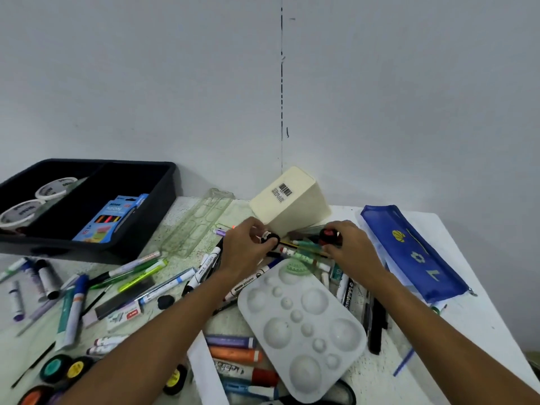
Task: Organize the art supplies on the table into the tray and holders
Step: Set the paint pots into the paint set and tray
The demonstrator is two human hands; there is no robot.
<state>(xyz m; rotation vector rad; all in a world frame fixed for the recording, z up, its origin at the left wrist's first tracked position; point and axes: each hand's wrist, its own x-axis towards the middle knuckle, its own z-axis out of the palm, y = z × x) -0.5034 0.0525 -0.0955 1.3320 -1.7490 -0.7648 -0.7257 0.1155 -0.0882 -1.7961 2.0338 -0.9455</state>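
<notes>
A: Where do the two hands lie?
B: Both reach to the far middle of the worktop [455,323], just in front of the cream holder [295,204], which lies tipped on its side with its barcode label facing up. The left hand [248,252] has its grip curled round a small black round pot [270,239]. The right hand [349,244] has its grip curled round a small black pot with a red top [328,235].

A: What lies between the hands?
B: A loose cluster of pencils and pens [301,249], resting on the worktop, touching one another.

A: And the tray?
B: The black tray [163,200] stands at the far left. Its right compartment holds a blue box of neon pencils [112,219]; its left compartment holds two rolls of white tape [38,200].

A: What else is scattered about?
B: A white paint palette [301,325] lies between the forearms. Markers [233,353] lie stacked beside its left edge; more markers and paint tubes [73,305] spread over the left of the worktop. Small round paint pots [62,369] sit at the near left. A blue pencil pouch [415,252] lies at the right, and a clear plastic pack [201,220] lies between tray and holder
</notes>
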